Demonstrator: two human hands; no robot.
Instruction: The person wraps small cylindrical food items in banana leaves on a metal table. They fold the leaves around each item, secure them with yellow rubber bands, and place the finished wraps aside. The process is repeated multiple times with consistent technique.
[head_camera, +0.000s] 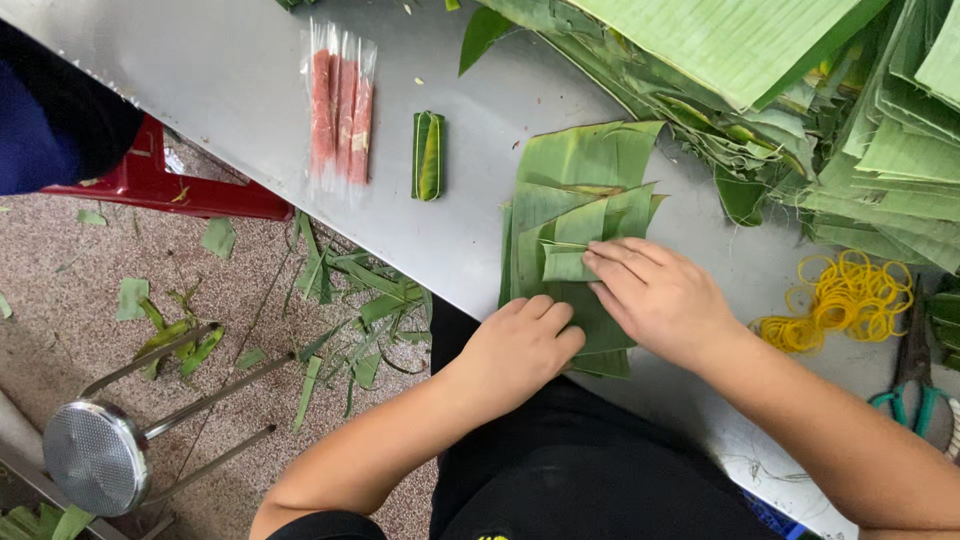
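A layered stack of green banana leaf pieces (575, 175) lies on the grey metal table (240, 70), with a small folded parcel on top. My left hand (520, 345) presses the near edge of the leaves, fingers curled. My right hand (655, 295) lies flat on the folded part, fingertips holding the fold down. A small finished green leaf roll (428, 155) sits to the left. Beside it lies a clear packet of pink sausage sticks (340, 105).
A large heap of cut banana leaves (800, 80) fills the table's far right. Yellow rubber bands (845, 295) and green-handled scissors (915, 385) lie at the right. On the floor are leaf scraps (350, 320), a metal stool (100, 450) and a red plastic stool (170, 185).
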